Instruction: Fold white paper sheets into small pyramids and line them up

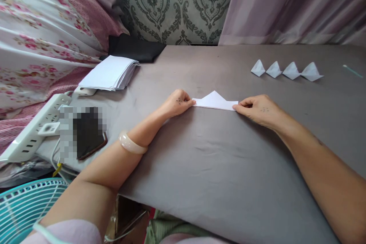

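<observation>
A folded white paper (215, 101) lies in the middle of the grey-covered table, a long flat strip with a triangular peak at its back edge. My left hand (180, 103) pinches the strip's left end between thumb and fingers. At the right end, the thumb and fingers of my right hand (257, 109) close on the paper's corner. Several small folded white paper pieces (291, 71) with pointed tops stand in a row at the back right, apart from my hands.
A white paper stack (107, 72) sits at the back left before a black item (135, 48). A power strip (37, 131), cables and a phone (90, 133) lie left. A thin green stick (353, 71) rests far right.
</observation>
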A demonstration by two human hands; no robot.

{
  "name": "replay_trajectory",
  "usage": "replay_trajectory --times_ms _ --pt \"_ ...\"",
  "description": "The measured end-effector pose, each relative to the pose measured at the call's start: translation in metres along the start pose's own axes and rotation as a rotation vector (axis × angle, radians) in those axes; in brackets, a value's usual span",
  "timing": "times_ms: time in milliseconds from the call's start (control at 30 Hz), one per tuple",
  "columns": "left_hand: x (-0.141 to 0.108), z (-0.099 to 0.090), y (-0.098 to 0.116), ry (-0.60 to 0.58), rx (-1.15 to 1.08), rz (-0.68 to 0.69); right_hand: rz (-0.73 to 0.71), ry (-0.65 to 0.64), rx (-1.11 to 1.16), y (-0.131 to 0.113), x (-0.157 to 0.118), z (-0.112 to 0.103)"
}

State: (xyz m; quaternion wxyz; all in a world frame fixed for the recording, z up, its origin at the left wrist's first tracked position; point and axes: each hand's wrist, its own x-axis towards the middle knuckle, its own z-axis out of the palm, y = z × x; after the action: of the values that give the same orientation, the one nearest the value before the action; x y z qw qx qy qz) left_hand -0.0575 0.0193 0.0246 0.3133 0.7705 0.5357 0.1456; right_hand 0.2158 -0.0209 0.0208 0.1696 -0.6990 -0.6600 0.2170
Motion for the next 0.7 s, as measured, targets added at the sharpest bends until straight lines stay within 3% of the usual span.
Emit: replay_trajectory --times_ms 233,500,700 --pt "0.004 0.004 -0.002 0.083 0.186 0.152 0.033 -0.028 -0.025 0.005 0.004 0.002" --pt "0.000 0.017 -0.016 0.200 0.260 0.227 0.020 -0.049 -0.069 -0.003 -0.001 -0.002" --pt "-0.003 0.021 -0.008 0.234 0.375 0.386 -0.042 -0.055 -0.114 0.000 -0.001 -0.003"
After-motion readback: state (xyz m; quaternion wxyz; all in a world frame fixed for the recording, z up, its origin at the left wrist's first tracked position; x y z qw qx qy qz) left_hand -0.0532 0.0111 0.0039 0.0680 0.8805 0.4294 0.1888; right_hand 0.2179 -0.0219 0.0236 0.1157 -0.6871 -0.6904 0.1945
